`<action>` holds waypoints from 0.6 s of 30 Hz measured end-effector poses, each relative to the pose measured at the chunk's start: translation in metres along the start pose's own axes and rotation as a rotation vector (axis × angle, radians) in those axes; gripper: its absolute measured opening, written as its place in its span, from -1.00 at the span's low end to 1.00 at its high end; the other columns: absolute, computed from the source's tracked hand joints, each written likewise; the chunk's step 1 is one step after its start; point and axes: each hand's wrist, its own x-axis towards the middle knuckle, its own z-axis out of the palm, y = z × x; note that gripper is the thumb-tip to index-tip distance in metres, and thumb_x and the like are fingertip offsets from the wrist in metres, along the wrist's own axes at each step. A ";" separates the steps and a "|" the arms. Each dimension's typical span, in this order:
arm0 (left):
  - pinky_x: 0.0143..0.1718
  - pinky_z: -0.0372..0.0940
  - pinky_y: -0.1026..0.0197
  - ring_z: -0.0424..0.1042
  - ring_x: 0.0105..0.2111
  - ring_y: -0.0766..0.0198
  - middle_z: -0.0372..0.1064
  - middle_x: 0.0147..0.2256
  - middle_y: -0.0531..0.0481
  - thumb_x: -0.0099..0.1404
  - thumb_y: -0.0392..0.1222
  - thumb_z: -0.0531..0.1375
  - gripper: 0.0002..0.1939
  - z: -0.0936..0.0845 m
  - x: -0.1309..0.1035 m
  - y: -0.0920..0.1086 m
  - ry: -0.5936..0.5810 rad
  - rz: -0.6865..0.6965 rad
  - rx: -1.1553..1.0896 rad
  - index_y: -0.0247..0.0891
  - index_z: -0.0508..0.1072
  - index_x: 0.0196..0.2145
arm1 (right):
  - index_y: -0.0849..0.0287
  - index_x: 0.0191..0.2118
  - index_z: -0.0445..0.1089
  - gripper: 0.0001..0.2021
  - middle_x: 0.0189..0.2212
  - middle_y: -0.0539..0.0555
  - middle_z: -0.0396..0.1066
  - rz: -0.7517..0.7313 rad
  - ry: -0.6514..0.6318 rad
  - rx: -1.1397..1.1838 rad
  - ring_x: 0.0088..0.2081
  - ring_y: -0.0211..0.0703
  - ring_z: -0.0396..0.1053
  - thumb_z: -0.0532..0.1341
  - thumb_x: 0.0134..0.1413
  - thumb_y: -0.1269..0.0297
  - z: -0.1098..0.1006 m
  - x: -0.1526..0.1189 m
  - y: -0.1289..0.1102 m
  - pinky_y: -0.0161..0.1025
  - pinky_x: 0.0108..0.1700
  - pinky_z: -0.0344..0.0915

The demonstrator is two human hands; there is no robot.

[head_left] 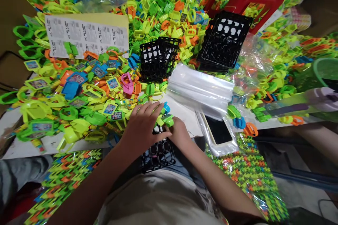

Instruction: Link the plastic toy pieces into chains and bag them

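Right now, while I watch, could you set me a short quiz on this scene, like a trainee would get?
1. True or false: in this view, the label sheet lies right of the clear bags.
2. Which is nearest the left hand: a) the label sheet, b) the red bin, c) the lowest black tray in view?
3. Fill the gap: the phone has a ____ screen.

Key: 1. False, it lies to the left. 2. c. 3. Black.

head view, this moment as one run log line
left hand: at green piece | right hand: at green piece | black tray: partly under hands | phone: right of hands
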 end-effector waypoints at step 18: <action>0.01 0.13 -0.07 0.30 0.02 -0.03 0.31 0.06 -0.15 0.31 0.03 0.05 -0.54 0.004 0.006 0.015 0.134 -0.092 0.108 -0.15 0.32 0.11 | 0.22 -0.44 0.34 -0.92 -0.47 0.08 0.43 -0.109 -0.156 0.132 -0.45 -0.20 0.31 0.13 0.01 0.46 -0.016 0.017 0.010 -0.34 -0.39 0.13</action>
